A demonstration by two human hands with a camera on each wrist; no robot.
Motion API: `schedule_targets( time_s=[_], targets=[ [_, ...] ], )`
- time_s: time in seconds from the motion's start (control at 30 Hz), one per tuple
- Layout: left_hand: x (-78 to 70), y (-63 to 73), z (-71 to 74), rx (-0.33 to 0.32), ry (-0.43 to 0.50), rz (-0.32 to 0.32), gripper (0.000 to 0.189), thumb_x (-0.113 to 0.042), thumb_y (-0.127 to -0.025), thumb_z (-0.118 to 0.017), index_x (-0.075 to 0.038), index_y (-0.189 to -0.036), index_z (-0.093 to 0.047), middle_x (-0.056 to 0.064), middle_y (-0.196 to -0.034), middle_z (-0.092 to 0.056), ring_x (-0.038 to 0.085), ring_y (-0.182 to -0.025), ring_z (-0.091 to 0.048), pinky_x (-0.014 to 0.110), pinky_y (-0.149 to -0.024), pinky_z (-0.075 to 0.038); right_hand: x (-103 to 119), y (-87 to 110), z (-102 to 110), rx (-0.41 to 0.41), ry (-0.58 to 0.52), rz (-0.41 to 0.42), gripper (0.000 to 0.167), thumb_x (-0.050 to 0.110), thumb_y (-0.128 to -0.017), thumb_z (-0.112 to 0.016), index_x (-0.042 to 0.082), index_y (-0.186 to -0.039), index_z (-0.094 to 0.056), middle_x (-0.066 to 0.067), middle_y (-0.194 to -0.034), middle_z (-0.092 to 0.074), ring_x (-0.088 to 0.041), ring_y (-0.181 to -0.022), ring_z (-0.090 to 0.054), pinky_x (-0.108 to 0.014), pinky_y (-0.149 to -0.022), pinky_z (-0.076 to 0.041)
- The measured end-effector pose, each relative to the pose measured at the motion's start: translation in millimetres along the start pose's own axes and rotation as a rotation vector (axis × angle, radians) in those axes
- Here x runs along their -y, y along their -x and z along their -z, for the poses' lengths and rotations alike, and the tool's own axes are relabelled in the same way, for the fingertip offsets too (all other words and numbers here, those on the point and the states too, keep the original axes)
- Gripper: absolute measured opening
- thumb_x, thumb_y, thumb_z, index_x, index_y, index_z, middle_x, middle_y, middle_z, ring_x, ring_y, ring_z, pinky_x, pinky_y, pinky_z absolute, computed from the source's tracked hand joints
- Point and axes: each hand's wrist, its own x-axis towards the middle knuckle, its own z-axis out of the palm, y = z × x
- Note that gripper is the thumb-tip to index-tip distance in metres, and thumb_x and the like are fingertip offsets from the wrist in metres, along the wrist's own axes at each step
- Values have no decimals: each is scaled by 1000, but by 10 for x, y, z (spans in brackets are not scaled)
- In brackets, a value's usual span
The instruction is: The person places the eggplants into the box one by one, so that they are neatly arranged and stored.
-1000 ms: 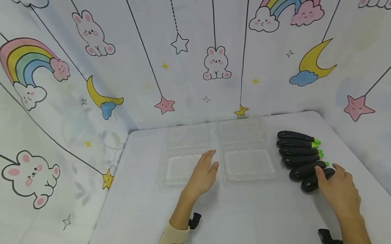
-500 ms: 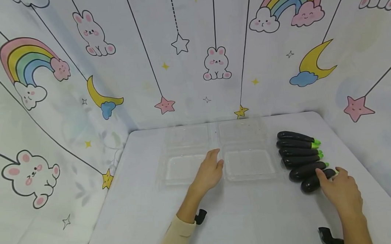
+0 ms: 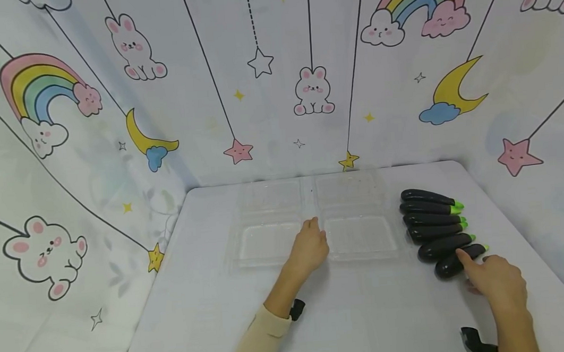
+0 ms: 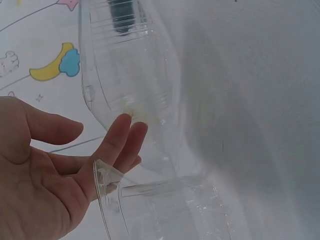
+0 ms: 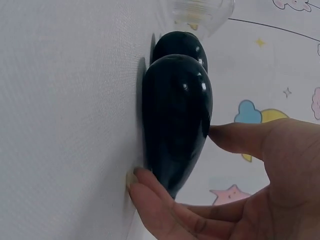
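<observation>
The right hand is at the nearest of several dark, glossy eggplants with green stem ends. Its thumb touches the side of this nearest eggplant, and its fingers are bent around the narrow end, pinching it. The eggplant lies on the table beside another eggplant. At the gap between two clear plastic containers, the left hand holds nothing. In the left wrist view its fingers are loosely extended beside the walls of the left container and the right container; whether they touch is unclear.
More eggplants lie in a row toward the back right of the white table. Raised clear lids stand behind the container trays. A patterned cloth hangs behind and at the sides.
The left hand has moved right, from over the left container to the gap between both. The right hand's fingers have bent in around the nearest eggplant, which stays in place.
</observation>
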Motion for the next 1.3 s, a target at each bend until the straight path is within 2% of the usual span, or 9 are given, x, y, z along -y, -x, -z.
schedule_targets(
  time_s=[0.07,0.17,0.3,0.43,0.7,0.9,1.0,1.1,1.3],
  targets=[
    [-21,-6,-14,-17,-25,-3,47,-12,-108,-51,18,-144,-45,33,-135,-57,45,-118,-65,47,-97,-56,1,-6,-11,0,13,2,104,74,-99,-35,-25,-126,-51,-46,-120,-57,-65,-105,-54,-63,-82,-49],
    [-49,-14,-36,-34,-52,-5,39,-8,-105,-54,20,-132,-53,30,-118,-64,40,-105,-70,43,-86,-61,-1,-14,-16,-2,11,14,100,73,-100,-36,-22,-114,-61,-41,-105,-65,-64,-100,-57,-63,-79,-50],
    [-72,-36,-76,-48,-95,13,29,-5,-102,-58,18,-121,-60,23,-102,-67,34,-89,-72,37,-73,-62,-3,-16,-14,3,-15,29,92,73,-100,-36,-11,-86,-73,-19,-73,-72,-62,-96,-60,-62,-78,-49],
    [-86,-53,-98,-55,-125,45,27,1,-95,-62,17,-117,-62,23,-99,-67,34,-84,-72,36,-68,-61,0,-11,-17,-1,-43,35,87,72,-101,-37,0,-73,-77,-10,-63,-72,-61,-99,-60,-62,-81,-47],
    [-87,-62,-111,-57,-157,47,18,5,-88,-67,11,-104,-64,17,-90,-65,30,-77,-71,33,-65,-59,13,-31,-15,-27,-101,2,87,72,-98,-47,-8,-81,-76,-15,-69,-74,-65,-111,-53,-66,-89,-43],
    [-90,-63,-115,-69,-149,33,12,7,-86,-67,8,-97,-63,15,-85,-63,28,-73,-69,32,-60,-57,15,-76,-34,-66,-141,-15,91,68,-96,-55,-22,-93,-69,-39,-95,-68,-67,-109,-51,-68,-88,-44],
    [-95,-62,-120,-72,-143,34,11,7,-86,-67,7,-95,-62,14,-84,-62,27,-71,-67,31,-59,-56,1,-91,-48,-68,-164,-40,95,68,-95,-57,-26,-102,-66,-46,-109,-61,-67,-113,-49,-68,-91,-43],
    [-99,-64,-127,-74,-139,38,10,7,-86,-67,6,-94,-61,13,-82,-61,26,-69,-66,30,-57,-55,-19,-102,-54,-63,-171,-62,100,70,-94,-57,-29,-107,-63,-47,-115,-57,-67,-116,-48,-68,-92,-43],
    [-105,-74,-148,-79,-137,35,15,7,-86,-68,9,-99,-62,17,-88,-64,28,-71,-68,30,-58,-57,-37,-97,-33,-61,-181,-66,96,69,-93,-59,-25,-107,-67,-41,-105,-66,-65,-120,-48,-65,-94,-43]
  ],
)
